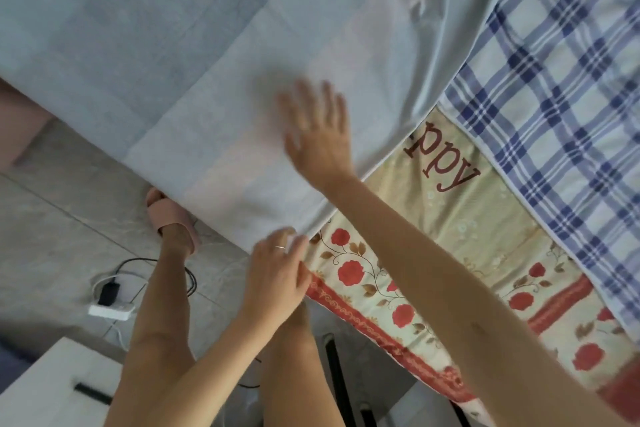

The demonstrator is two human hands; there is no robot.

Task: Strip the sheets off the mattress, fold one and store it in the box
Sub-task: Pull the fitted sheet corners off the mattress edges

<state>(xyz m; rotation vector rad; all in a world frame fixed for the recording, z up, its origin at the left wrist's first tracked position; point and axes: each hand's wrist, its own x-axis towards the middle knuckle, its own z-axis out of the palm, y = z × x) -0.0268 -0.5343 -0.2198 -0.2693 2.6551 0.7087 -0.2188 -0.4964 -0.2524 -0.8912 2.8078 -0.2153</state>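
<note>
While my left hand pinches the corner of the pale sheet at lower centre, my right hand lies flat on it mid-frame, fingers spread, holding nothing. That sheet fills the upper left, beside the plaid sheet at right.

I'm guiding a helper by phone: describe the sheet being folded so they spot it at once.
Start at the blue plaid sheet on the right; left of it, above the rose-printed sheet, lies the pale blue sheet. The right hand lies flat on it and the left hand pinches its near corner. Unlike its neighbours, it shows only faint blocks.
</note>
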